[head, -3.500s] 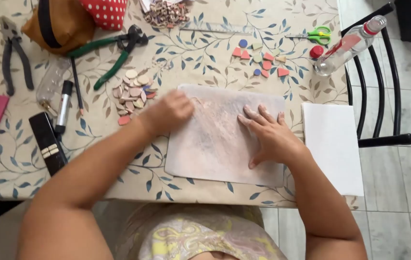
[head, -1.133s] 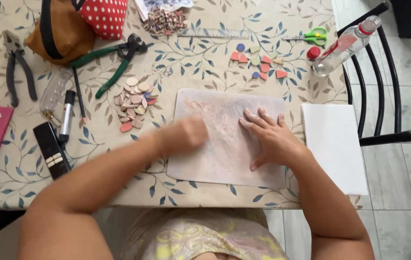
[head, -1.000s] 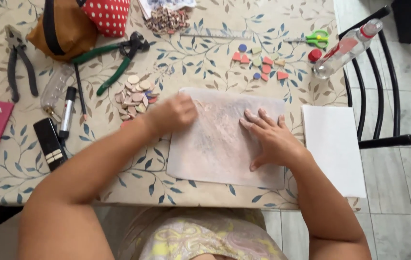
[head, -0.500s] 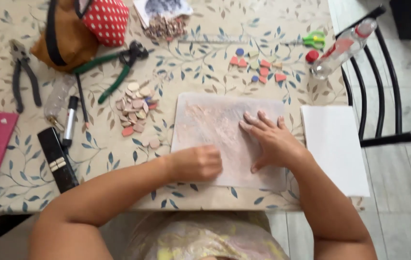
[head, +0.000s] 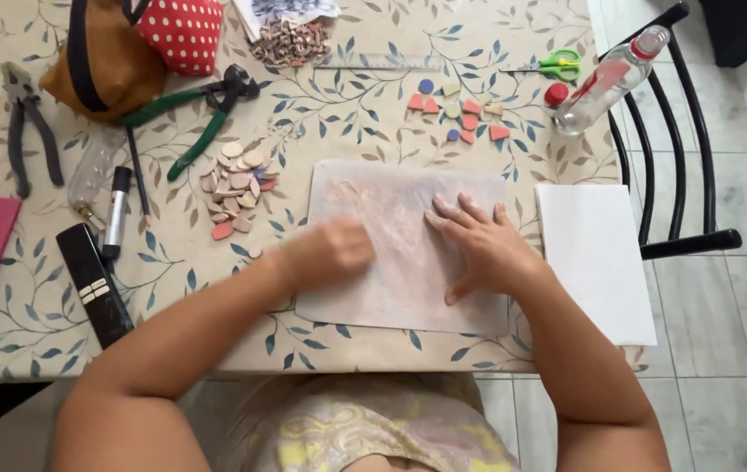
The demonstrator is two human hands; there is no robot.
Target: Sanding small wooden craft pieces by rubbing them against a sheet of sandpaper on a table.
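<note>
Paper sheet (head: 391, 218), pale and smeared pink, lies mid-table as a flat, spread right hand (head: 478, 249) pins it and a blurred, loosely curled left hand (head: 330, 253) rubs its near-left part; firm pinning should prevent creasing.

Two hands, the left hand (head: 330, 253) and the right hand (head: 478, 249), rest on one pale sheet (head: 399, 210) at centre frame. Upper left: two pliers, grey (head: 28, 122) and green-handled (head: 203, 114). Upper right: one bottle (head: 605, 79), one pair of scissors (head: 557, 63). Right: one white sheet (head: 592, 262).
</note>
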